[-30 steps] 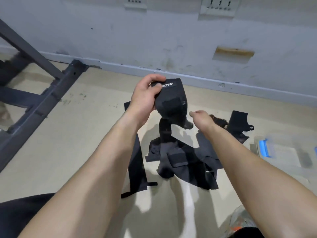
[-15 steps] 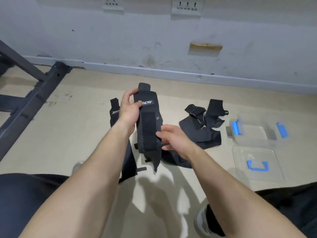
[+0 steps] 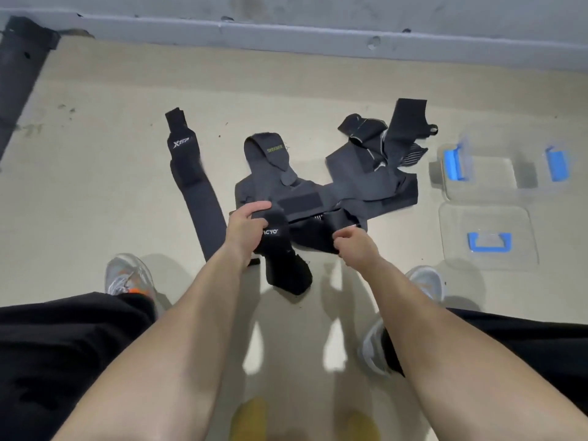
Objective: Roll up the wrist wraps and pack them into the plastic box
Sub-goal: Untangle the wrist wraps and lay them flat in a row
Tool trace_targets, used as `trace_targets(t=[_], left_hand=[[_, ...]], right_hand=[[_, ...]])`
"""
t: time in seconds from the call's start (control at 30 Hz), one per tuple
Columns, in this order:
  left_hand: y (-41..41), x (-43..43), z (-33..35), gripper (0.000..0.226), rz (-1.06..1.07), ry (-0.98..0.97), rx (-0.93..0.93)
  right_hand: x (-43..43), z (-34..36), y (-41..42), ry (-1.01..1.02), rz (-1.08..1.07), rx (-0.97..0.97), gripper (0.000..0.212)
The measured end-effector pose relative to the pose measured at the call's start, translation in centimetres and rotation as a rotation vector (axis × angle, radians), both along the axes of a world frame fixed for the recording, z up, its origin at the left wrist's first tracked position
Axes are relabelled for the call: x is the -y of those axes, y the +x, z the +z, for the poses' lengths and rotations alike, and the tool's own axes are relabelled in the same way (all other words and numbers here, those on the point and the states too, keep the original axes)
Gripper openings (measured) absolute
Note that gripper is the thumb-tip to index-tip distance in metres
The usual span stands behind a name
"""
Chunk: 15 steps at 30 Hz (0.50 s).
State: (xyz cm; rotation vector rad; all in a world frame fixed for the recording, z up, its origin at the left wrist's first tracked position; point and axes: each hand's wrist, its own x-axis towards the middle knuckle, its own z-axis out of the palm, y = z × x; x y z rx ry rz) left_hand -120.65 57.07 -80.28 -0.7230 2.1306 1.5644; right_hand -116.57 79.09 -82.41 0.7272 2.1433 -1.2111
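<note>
wrist wrap [image 3: 286,268]: gripping it low in front of the knees, left hand [image 3: 246,227] curling round the logo end, right hand [image 3: 356,246] pinching the black fabric on the other side. hanging loose, not rolled yet. lying just behind: pile of black wraps [image 3: 286,186], long strap [image 3: 194,192] stretching flat on the left. sitting open off to the right beside its lid [image 3: 486,224]: plastic box [image 3: 483,183].

A grey wall [image 3: 318,4] and baseboard [image 3: 318,35] are running well beyond the left hand [image 3: 245,232]. Beige floor [image 3: 95,202] is spreading beneath it; a dark beam [image 3: 19,68] is slanting far to its left.
</note>
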Motion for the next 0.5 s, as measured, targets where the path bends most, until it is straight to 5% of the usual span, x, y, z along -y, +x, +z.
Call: trace_targets(t=[0.23, 0.5], left_hand=[[1.8, 0.9, -5.5, 0.032, -0.097, -0.187, 0.230], [0.6, 2.1, -8.5, 0.022, 0.011, -0.215, 0.304]], right_hand=[[-0.6, -3.2, -3.1, 0.187, -0.032, -0.119, 0.032], [6.3, -6.2, -8.2, 0.532, 0.755, -0.319, 0.073]])
